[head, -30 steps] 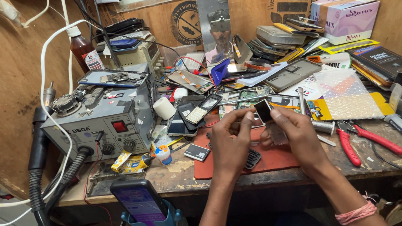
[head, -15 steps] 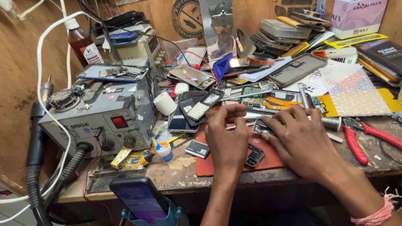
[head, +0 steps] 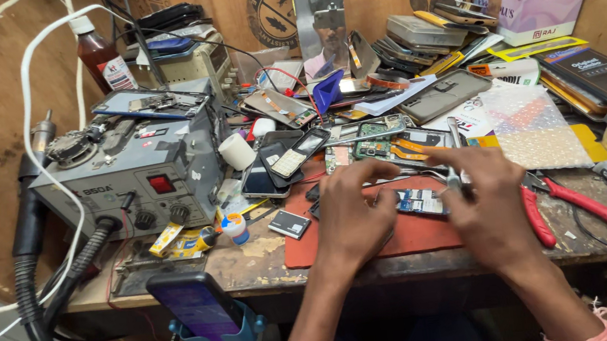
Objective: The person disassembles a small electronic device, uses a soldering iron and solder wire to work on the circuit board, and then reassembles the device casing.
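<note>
Hands had come down from a moment before: the small part held up between both sets of fingers was now lowered to the red work mat (head: 408, 238) on the bench (head: 253, 262). So the work had shifted from looking the piece over in the air to working on it flat on the mat.

Left hand (head: 353, 214) lay curled, fingers bent down over the left end of a small circuit board (head: 419, 201), pressing it to the mat. Right hand (head: 483, 200) pinched a thin metal tool (head: 453, 175), likely tweezers, tip beside the board's right edge; index finger stretched out over it.

Board: flat, bluish, with tiny shiny parts. Mat: matte, rubbery, rectangular, worn. Bench top: scuffed, stained wood. Left of the mat, a boxy grey metal rework station (head: 135, 173) with knobs and a ribbed black hose. Red-handled pliers (head: 548, 205) lay just right of the right hand. A bubble-wrap pouch (head: 532, 128) lay behind, glossy and bumpy, among stripped phone frames (head: 382, 136).
</note>
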